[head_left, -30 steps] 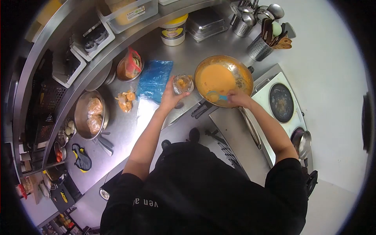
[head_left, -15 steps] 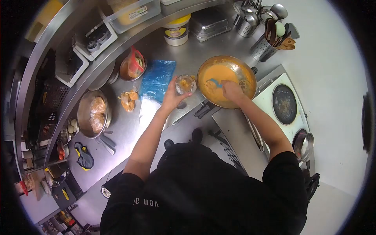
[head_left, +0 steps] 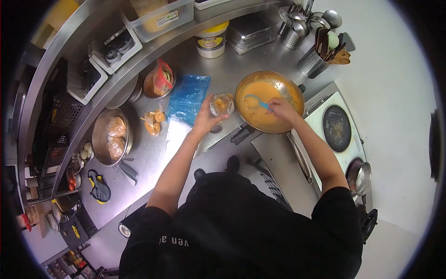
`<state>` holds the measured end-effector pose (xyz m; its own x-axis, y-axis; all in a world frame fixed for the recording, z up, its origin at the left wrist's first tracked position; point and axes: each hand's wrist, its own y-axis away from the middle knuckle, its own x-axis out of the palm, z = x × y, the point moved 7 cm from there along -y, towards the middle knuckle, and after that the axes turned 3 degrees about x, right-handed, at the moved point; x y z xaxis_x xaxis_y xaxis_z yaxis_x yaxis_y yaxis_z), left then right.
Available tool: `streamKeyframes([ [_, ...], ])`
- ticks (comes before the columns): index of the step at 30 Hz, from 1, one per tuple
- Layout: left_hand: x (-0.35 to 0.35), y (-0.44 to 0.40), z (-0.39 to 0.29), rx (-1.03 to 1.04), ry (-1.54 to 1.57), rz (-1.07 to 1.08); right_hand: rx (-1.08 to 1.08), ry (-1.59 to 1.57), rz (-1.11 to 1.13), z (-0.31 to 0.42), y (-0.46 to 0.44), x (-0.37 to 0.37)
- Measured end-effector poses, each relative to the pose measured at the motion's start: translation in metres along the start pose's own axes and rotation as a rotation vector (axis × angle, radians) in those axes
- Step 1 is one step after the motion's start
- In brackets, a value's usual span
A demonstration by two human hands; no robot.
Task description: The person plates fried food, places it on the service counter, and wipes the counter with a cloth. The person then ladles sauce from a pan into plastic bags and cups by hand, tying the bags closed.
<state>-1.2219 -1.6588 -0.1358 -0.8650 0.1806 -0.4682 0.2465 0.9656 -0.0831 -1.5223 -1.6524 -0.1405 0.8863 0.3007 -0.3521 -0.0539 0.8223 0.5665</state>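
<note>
Orange sauce [head_left: 260,88] lies in a round metal pan [head_left: 278,83] in the head view, right in front of the person. It looks smooth and runny, and the pan's shiny side has orange smears on it. The right hand [head_left: 282,109] has its fingers closed on the handle of a blue spoon [head_left: 264,105]. The spoon's round end is at the sauce, but I can't tell how deep it goes. Holding it by the handle probably keeps the fingers out of the wet.

The left hand [head_left: 204,120] curls around a clear cup [head_left: 221,105], with orange bits inside. Its fingers are spread just as wide as the cup, maybe because the cup is round and could slip. The cup is just beside the pan, likely so drips have only a little way to fall. I can't tell if it is glass or plastic.

Near the cup is a blue bag [head_left: 188,98], thin, shiny and crinkly. Lumpy orange packets [head_left: 153,123] lie on the smooth metal counter [head_left: 145,156], near the bag.
</note>
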Motion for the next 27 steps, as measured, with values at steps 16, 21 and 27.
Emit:
streamKeyframes([
  [16,-0.003,0.001,-0.001,0.023,-0.051,-0.022,-1.094,0.869,-0.514,0.130,0.094,0.096],
  [21,-0.005,0.001,-0.010,-0.030,-0.035,0.035,-0.893,0.733,-0.448,0.120,0.074,0.082],
  [27,-0.004,0.002,-0.007,-0.066,-0.061,0.062,-0.264,-0.004,-0.313,0.052,0.009,-0.003],
])
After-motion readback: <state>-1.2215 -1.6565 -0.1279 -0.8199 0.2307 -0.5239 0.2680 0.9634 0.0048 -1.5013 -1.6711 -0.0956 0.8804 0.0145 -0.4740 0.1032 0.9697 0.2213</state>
